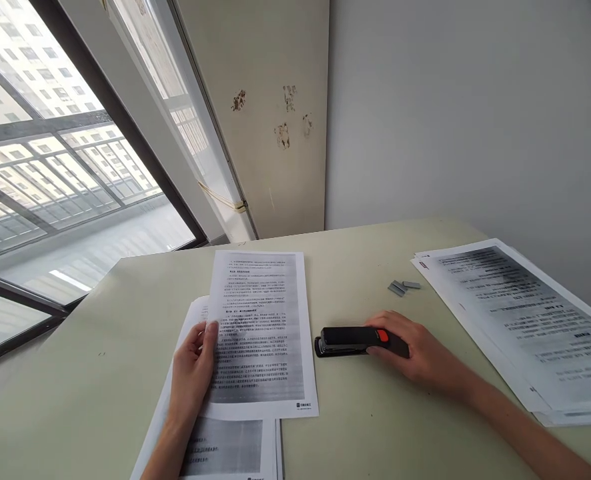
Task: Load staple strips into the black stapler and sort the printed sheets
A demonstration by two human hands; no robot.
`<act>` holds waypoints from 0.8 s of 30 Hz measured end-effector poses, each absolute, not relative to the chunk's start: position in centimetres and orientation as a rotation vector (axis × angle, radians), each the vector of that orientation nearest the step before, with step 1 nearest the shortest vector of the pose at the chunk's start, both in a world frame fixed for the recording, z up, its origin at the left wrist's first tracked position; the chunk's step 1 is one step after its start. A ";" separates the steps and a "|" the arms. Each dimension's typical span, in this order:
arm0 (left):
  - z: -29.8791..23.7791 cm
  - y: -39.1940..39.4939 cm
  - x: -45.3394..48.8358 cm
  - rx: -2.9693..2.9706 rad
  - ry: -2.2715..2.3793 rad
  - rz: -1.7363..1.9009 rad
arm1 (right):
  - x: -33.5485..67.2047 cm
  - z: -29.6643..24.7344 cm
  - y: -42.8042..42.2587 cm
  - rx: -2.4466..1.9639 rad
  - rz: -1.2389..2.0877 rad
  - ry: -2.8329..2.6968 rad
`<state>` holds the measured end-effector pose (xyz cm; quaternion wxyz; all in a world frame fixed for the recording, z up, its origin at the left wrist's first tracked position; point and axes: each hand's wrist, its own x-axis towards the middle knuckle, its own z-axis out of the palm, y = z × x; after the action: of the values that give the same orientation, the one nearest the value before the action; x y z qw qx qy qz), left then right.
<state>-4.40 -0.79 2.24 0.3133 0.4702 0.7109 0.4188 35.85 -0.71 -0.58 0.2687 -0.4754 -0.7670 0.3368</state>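
Stapler (pixel 348 341) is laid flat on the table (pixel 100 380), just right of the printed sheet (pixel 260 333). Its rear end is wrapped by the right hand (pixel 418 353), fingers closed around it. The sheet's left edge is pinched by the left hand (pixel 193 367), thumb on top, over a lower paper stack (pixel 225 447). Loose staple strips (pixel 403 287) are seen beyond the stapler. Another paper stack (pixel 525 327) is spread at far right.
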 end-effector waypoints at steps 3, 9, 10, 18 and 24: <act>2.4 -0.7 -4.3 1.266 1.895 1.106 | 35.9 -0.7 -0.7 -1.279 0.902 -2.078; 2.7 -0.7 -4.2 1.297 1.960 1.083 | 36.1 -0.7 -0.6 -1.280 0.906 -2.081; 2.7 -0.8 -4.2 1.293 1.962 1.080 | 36.0 -0.7 -0.6 -1.280 0.909 -2.080; 2.3 -0.7 -4.4 1.283 1.933 1.087 | 35.9 -0.6 -0.7 -1.281 0.921 -2.073; 2.6 -0.7 -4.2 1.279 1.963 1.080 | 36.0 -0.8 -0.7 -1.292 0.935 -2.076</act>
<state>-4.23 -0.71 2.56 0.2769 0.4764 0.7311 0.4023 36.02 -0.66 -0.78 0.2586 -0.4768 -0.7660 0.3449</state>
